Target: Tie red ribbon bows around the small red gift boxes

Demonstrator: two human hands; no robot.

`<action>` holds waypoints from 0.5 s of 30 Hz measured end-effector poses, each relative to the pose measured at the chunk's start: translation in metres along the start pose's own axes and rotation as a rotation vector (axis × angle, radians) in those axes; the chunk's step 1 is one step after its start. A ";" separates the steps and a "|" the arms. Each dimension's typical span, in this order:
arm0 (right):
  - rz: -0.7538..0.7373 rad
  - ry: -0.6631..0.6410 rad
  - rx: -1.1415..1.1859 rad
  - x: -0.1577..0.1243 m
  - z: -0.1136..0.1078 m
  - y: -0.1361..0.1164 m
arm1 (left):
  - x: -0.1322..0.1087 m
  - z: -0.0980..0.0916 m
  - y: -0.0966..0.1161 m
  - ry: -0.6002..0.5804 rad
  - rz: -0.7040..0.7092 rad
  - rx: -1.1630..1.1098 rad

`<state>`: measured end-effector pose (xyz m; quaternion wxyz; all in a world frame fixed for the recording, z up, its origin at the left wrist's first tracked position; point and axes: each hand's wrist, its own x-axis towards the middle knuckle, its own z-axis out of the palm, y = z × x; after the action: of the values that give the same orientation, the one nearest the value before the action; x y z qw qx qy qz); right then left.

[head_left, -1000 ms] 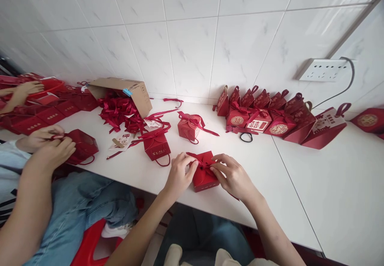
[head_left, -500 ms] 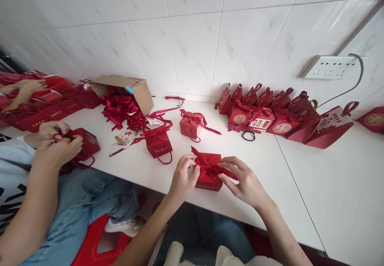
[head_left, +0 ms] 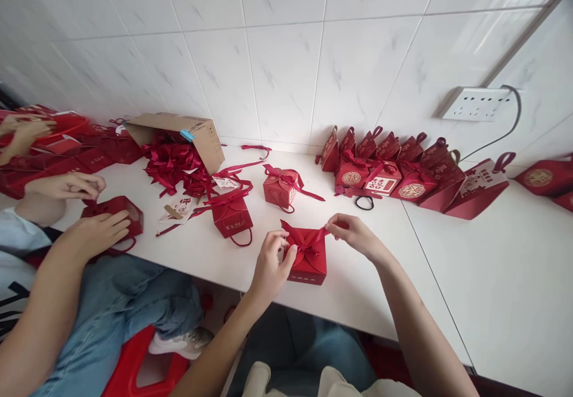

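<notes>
A red gift box (head_left: 308,268) sits near the front edge of the white table (head_left: 358,289), with a dark red ribbon (head_left: 308,249) tied in a bow on top. My left hand (head_left: 273,261) is at the box's left side, thumb and fingers pinching the ribbon beside the knot. On the right, my right hand (head_left: 351,233) pinches a ribbon end and holds it out above the box's back right corner. Behind stand two more ribboned boxes, one nearer the wall (head_left: 280,189) and one to the left (head_left: 231,215).
A cardboard box (head_left: 208,140) spills red ribbons (head_left: 174,161). Several red boxes (head_left: 412,188) line the wall at right, near a black band (head_left: 364,203) and a power strip (head_left: 478,104). At left, a person's hands (head_left: 98,230) work on a red box (head_left: 129,212).
My right hand has closed from spread fingers onto the ribbon end and drawn it up and back. The neighbour's farther hand has lifted off their box. The view has shifted slightly.
</notes>
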<state>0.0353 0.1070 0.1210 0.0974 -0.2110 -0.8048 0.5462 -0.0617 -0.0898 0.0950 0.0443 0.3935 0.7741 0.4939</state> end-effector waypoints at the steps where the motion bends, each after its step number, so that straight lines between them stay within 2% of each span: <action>1: -0.038 -0.012 0.006 0.008 0.000 -0.004 | 0.000 0.001 0.000 0.000 -0.001 0.002; 5: -0.157 -0.133 0.037 0.038 0.009 -0.011 | 0.000 0.002 -0.002 -0.006 -0.006 0.011; 7: -0.154 -0.173 0.027 0.048 0.014 -0.008 | 0.000 0.001 -0.003 -0.010 -0.011 0.009; 9: -0.119 -0.156 -0.004 0.053 0.019 -0.002 | 0.000 0.000 -0.002 -0.012 -0.013 0.002; 12: -0.047 0.011 -0.072 0.046 0.021 0.005 | 0.000 0.000 -0.001 -0.011 -0.014 -0.015; 15: -0.006 0.335 -0.166 0.018 0.021 0.001 | 0.000 0.001 0.000 0.000 -0.012 -0.021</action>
<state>0.0115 0.0973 0.1111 0.2142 -0.3039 -0.8202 0.4347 -0.0618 -0.0891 0.0944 0.0514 0.3885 0.7711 0.5018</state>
